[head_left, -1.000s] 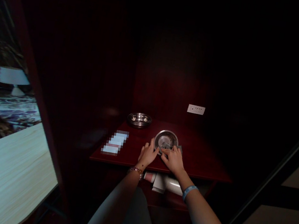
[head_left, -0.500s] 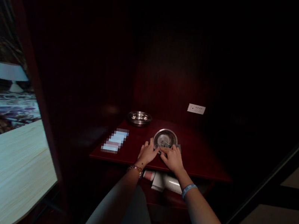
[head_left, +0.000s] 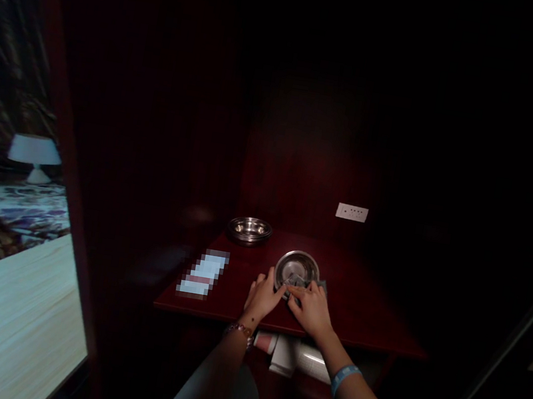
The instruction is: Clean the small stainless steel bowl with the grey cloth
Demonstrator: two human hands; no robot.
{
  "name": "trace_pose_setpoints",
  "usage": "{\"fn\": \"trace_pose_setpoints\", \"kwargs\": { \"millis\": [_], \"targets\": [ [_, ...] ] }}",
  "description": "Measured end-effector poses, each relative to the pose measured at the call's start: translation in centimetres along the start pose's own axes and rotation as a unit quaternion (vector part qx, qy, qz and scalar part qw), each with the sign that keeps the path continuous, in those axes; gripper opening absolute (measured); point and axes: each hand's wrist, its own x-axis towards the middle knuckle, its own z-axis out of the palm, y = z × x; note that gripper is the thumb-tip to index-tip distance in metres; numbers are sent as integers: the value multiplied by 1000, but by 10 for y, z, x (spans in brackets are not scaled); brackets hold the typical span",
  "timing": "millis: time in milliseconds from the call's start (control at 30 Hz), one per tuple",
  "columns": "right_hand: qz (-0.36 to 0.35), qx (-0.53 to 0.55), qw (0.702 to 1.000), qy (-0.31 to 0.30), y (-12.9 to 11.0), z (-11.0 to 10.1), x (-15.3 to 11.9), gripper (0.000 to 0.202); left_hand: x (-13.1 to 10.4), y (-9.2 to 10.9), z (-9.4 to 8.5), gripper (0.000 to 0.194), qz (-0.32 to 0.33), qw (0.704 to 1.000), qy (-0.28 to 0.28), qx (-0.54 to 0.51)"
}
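A round steel bowl point(head_left: 297, 264) stands on the dark red shelf point(head_left: 249, 308), its inside facing up toward me. At its lower left rim, my left hand point(head_left: 264, 299) grips the bowl, thumb toward the front edge. My right hand point(head_left: 311, 306) presses a grey cloth point(head_left: 322, 288) against the bowl's front rim, part of the cloth lying inside the bowl. Both hands nearly meet at the front of the rim. Further back on the left sit stacked steel bowls point(head_left: 249, 230).
A pixelated white item point(head_left: 204, 274) lies left on the shelf. Below are a pink cup point(head_left: 265, 342) and a clear-wrapped roll point(head_left: 314, 362). A white socket point(head_left: 352, 212) is on the back wall. At left stand a pale wooden table point(head_left: 5, 313) and a lamp point(head_left: 35, 151).
The view has tilted up a little, so the shelf and everything on it appear lower. My hands keep about the same place on the bowl, with slight finger movement at the cloth.
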Motion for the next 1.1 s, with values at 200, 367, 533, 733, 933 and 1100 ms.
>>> {"fn": "trace_pose_setpoints", "kwargs": {
  "millis": [200, 367, 533, 733, 933, 1100],
  "targets": [
    [15, -25, 1000, -4, -2, -1, -2, 35, 0, 1, 1, 53, -1, 1000, 11, -15],
    [27, -29, 999, 8, -3, -1, -3, 36, -2, 1, 0, 50, 12, 999, 28, -22],
    [19, -2, 1000, -4, 1, 0, -5, 36, -11, 3, -8, 55, 31, 999, 2, -8],
    [-11, 21, 1000, -18, 5, 1, -5, 36, -15, 6, -12, 52, 35, 999, -15, 14],
    [-38, 9, 999, -23, 5, 1, -3, 39, -13, 7, -11, 50, 26, 999, -19, 2],
    [-57, -5, 998, -32, 7, 2, -1, 42, -13, 5, -10, 50, 37, 999, -21, -5]
  ]
}}
